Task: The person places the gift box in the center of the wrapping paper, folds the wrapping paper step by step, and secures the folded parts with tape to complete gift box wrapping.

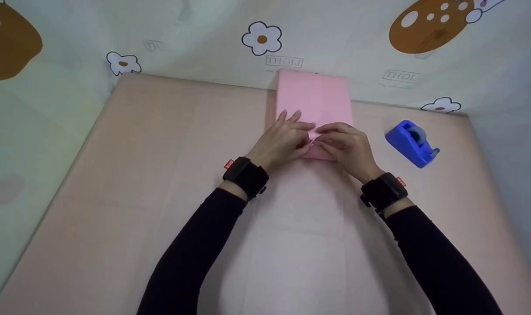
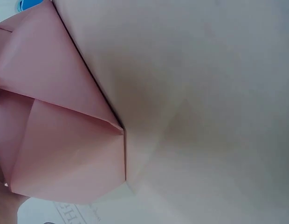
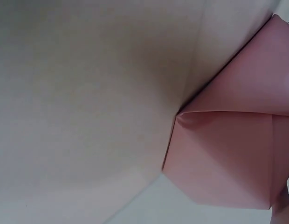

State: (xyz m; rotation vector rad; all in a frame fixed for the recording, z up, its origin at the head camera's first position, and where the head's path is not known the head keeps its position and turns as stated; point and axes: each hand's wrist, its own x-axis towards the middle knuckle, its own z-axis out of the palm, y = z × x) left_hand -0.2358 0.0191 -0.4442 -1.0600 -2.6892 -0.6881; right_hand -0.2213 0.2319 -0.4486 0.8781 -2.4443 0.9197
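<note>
A flat pink paper-wrapped package [image 1: 313, 96] lies at the far edge of the table. My left hand [image 1: 283, 138] rests on its left side, two fingers spread over the top, while thumb and index finger pinch the wrapping paper near the close end. Opposite it, my right hand [image 1: 351, 146] pinches the same stretch of paper between thumb and fingertips, almost touching the left fingers. Both wrist views show the package's end with triangular folds: a folded flap [image 2: 46, 60] on one side and creased paper [image 3: 223, 154] on the other. The fingertips largely hide the pinched spot.
A blue tape dispenser [image 1: 412, 144] with a roll in it stands to the right of the package. The table [image 1: 138, 175] has a pale pinkish cover. Behind it hangs a light curtain [image 1: 204, 43] printed with flowers and brown shapes.
</note>
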